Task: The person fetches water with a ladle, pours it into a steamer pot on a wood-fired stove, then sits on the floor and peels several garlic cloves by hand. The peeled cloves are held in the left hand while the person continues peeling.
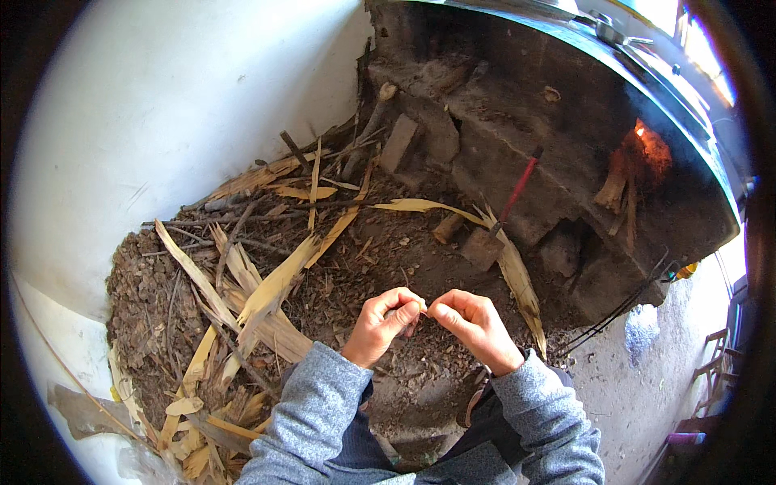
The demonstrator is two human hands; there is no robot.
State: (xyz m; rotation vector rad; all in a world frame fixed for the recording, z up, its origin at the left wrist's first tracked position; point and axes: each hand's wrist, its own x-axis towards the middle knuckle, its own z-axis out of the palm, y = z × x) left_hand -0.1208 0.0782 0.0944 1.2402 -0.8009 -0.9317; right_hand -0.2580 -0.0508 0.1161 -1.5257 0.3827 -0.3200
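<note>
My left hand (383,324) and my right hand (476,327) meet in front of me above the littered dirt floor. A tiny pale thing (422,307) sits between their fingertips, too small to make out. My left thumb and forefinger pinch it, and the fingers below curl in where the palm is hidden. On its other side the right thumb and forefinger press together at its edge. Beyond the right hand lies a long split piece of wood (520,282). A small shovel with a red handle (518,187) leans behind it, its blade (483,247) near the floor.
Wood burns in a fire (652,148) in the dark stove at right, under a top with a pan (609,30). Split wood (276,285) and sticks are heaped at left by the white wall (182,97). A brick (399,142) stands behind; thin metal rods (618,306) lean at right.
</note>
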